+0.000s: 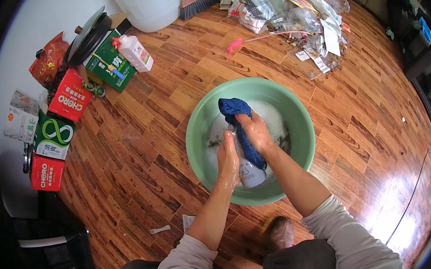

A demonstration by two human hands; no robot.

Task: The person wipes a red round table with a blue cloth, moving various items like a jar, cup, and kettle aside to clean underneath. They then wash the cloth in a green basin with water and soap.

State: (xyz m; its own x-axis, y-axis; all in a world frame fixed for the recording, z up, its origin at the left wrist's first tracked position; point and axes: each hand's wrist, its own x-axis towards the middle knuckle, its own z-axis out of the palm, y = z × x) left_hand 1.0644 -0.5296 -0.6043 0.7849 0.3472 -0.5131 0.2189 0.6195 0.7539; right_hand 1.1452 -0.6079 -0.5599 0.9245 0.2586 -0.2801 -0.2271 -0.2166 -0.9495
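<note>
A green plastic basin (301, 127) on the floor holds water with white suds (271, 117). Over it, my left hand (228, 158) grips the side of a white cylindrical container (252, 175) printed with a drawing and writing. The container is tilted, and my hands and the cloth hide much of it, so I cannot tell whether it is a bottle or a cup. In my right hand (255, 131) is a wet blue cloth (233, 107), which drapes down along the container's right side. Both hands are wet.
Plastic bags and litter (285, 11) lie beyond the basin, beside a broom (199, 1) and a white bucket (148, 7). Cartons (70, 94) and a white jug (136, 53) line the left wall. A plastic fork (160, 229) and a shoe (280, 232) are nearer me.
</note>
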